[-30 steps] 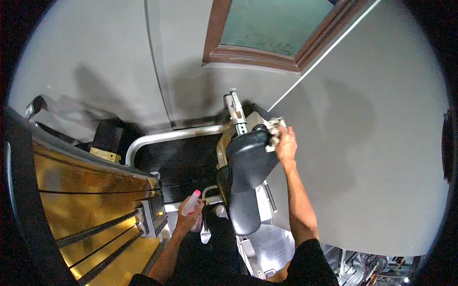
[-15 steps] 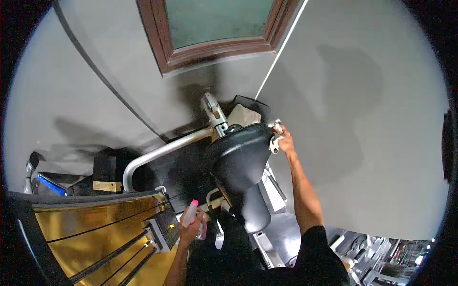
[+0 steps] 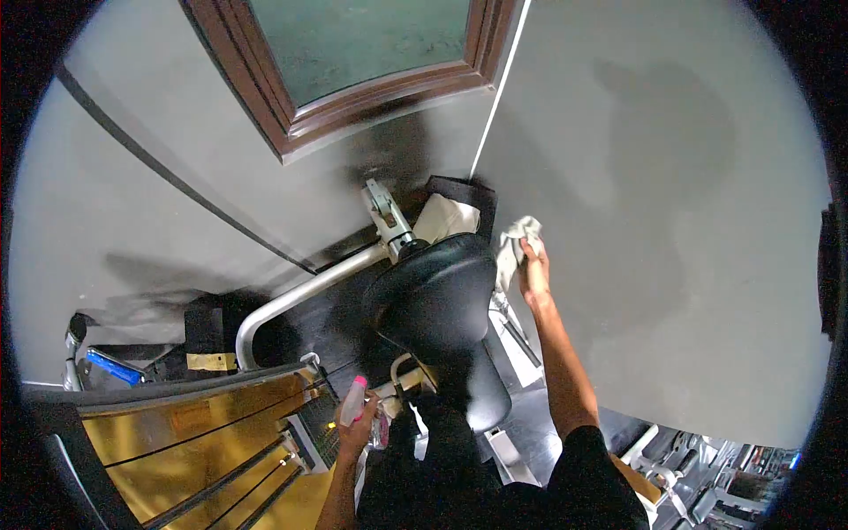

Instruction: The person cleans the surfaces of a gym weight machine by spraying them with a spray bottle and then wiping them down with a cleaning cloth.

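My right hand (image 3: 535, 276) is closed on a crumpled whitish cloth (image 3: 510, 254), held up just right of a black padded backrest (image 3: 433, 291). A narrow gap shows between most of the cloth and the pad. Below the backrest, the black seat pad (image 3: 484, 393) is partly hidden by my dark clothing. Low on the left, my left hand (image 3: 357, 433) grips a spray bottle (image 3: 352, 405) with a pink tip; much of the bottle's body is hidden by the fingers.
A bent silver tube (image 3: 296, 305) runs left of the pads toward a metal bracket (image 3: 387, 210). Behind the backrest lies a pale folded cloth (image 3: 449, 216). A gold-panelled machine (image 3: 194, 450) stands at lower left. The grey wall (image 3: 654, 291) has a brown-framed window (image 3: 380, 97).
My right hand has come off the backrest's upper right edge, and the cloth now hangs more openly beside it. The head view has shifted and tilted slightly. My left hand still holds the bottle.
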Available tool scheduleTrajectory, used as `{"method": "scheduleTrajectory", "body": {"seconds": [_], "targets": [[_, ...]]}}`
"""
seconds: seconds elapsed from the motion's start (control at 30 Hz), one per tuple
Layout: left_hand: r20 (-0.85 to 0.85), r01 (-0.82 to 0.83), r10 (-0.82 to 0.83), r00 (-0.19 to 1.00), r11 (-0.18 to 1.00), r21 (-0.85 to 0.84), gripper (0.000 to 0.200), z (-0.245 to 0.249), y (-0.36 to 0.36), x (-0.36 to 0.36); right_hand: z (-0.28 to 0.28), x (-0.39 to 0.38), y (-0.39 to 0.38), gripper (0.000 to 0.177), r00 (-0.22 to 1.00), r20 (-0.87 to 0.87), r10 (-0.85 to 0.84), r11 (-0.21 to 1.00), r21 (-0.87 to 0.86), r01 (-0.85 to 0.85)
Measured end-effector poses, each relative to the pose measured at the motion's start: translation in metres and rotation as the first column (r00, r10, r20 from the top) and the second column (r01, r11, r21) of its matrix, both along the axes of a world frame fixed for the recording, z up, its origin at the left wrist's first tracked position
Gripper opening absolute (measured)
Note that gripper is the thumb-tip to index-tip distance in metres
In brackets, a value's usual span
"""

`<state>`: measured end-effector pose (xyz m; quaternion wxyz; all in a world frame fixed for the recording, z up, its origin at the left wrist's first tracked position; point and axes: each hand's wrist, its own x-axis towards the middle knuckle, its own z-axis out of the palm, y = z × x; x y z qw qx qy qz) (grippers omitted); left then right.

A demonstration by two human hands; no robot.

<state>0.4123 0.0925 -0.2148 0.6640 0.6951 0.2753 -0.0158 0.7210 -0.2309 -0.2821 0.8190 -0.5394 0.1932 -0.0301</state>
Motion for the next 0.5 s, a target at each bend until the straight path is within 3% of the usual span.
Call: {"method": "scheduleTrajectory", "body": {"seconds": [0.07,0.13,0.23,0.3,0.37,0.4,0.43,0.47,0.5], "targets": [[-0.027,0.023,-0.022,0.999,0.999,0.047,0.010,0.005,-0.003,0.005,0.037,-0.009,0.026,0.032,0.972,0.032,0.232,0.932,-0.293,-0.213],[-0.040,-0.039,0.036,0.999,0.996,-0.081,0.010,-0.005,-0.004,0.006,0.035,-0.008,0.043,0.032,0.871,0.181,0.456,0.748,-0.608,-0.266],[-0.014,0.017,-0.016,1.000,1.000,0.026,0.011,-0.013,-0.006,0.007,0.020,-0.006,0.033,0.034,0.903,0.138,0.406,0.758,-0.604,-0.249],[-0.034,0.034,-0.033,0.999,0.999,0.012,0.011,-0.010,-0.007,0.010,-0.003,-0.008,0.024,0.034,0.923,0.115,0.368,0.751,-0.622,-0.222],[-0.050,0.084,-0.083,0.995,0.996,0.038,0.010,0.007,-0.013,0.016,-0.049,-0.018,0.014,0.033,0.920,0.177,0.349,0.788,-0.588,-0.186],[-0.051,0.085,-0.083,0.995,0.995,0.042,0.010,0.011,-0.013,0.018,-0.100,-0.022,0.004,0.034,0.913,0.180,0.367,0.701,-0.699,-0.144],[-0.050,0.103,-0.100,0.994,0.993,0.050,0.010,0.014,-0.013,0.019,-0.118,-0.039,-0.002,0.033,0.908,-0.009,0.419,0.677,-0.663,-0.319],[-0.048,0.120,-0.118,0.992,0.991,0.058,0.010,0.015,-0.013,0.019,-0.153,-0.062,-0.005,0.035,0.943,0.022,0.331,0.521,-0.838,-0.163],[-0.048,0.119,-0.116,0.992,0.991,0.058,0.010,0.008,-0.012,0.015,-0.157,-0.078,0.002,0.038,0.952,-0.062,0.300,0.773,-0.569,-0.280]]}}
